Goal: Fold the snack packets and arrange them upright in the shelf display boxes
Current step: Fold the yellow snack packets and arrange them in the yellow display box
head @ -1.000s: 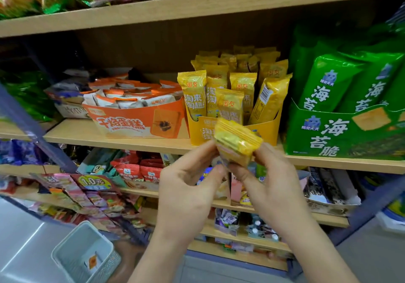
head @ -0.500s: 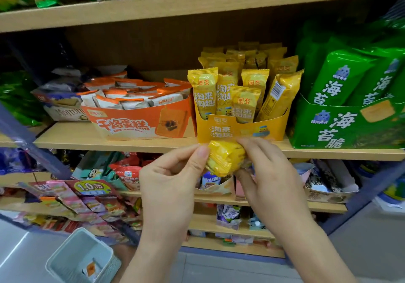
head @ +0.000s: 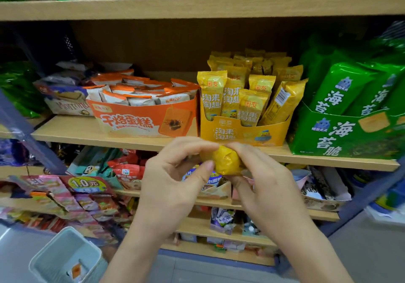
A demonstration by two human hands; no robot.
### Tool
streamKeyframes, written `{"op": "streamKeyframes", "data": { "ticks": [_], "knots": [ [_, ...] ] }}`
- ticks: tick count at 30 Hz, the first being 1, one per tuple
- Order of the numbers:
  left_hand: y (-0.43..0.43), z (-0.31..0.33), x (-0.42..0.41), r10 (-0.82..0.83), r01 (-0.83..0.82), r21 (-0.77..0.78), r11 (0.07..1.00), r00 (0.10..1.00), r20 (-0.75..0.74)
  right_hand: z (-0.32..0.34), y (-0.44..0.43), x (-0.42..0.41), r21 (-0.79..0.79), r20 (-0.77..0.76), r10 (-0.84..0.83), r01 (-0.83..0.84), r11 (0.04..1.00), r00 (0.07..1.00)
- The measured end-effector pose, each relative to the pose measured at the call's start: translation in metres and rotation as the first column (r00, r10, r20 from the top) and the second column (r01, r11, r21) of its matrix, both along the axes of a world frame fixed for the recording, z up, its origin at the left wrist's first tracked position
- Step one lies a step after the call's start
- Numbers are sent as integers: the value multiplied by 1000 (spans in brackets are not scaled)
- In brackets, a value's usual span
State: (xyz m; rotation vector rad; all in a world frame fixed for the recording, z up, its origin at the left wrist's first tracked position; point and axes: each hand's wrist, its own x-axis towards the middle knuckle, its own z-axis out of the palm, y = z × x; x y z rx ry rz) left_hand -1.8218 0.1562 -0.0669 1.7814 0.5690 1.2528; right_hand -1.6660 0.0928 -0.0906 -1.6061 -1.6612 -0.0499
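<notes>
Since a second ago the single yellow snack packet point(head: 226, 162) has dropped from in front of the yellow display box point(head: 245, 132) to just below that box's front wall, and it has gone from a flat, angled slab to a tight rounded bundle. Two hands are together on it: the left hand point(head: 173, 179) pinches its left end between thumb and curled fingers, the right hand point(head: 263, 179) wraps its right end, and the fingertips of both meet over the top of the packet. Inside the yellow display box five yellow packets stand plainly countable at the front, four upright and one at the right end leaning outward; more stand behind them, too crowded to count. Touching the left side of the yellow box sits one orange display box point(head: 142, 122) filled with white-and-orange packets lying at a slant. Just to the right of the yellow box stands one green display box point(head: 346, 133) with tall green packets whose number cannot be told. All three boxes rest on one wooden shelf board point(head: 87, 132). Far below and left of the yellow box is one pale basket point(head: 41, 260)
</notes>
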Motion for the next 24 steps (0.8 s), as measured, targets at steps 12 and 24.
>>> {"op": "streamKeyframes", "data": {
  "ticks": [12, 24],
  "knots": [
    [20, -6, 5, 200, -168, -146, 975, 949, 243, 6, -9, 21, 3, -1, -4, 4, 1000, 1000],
    [26, 9, -20, 145, -63, 295, 953, 953, -265, 6, -5, 26, 38, 101, -63, 59, 998, 993]
  ]
}}
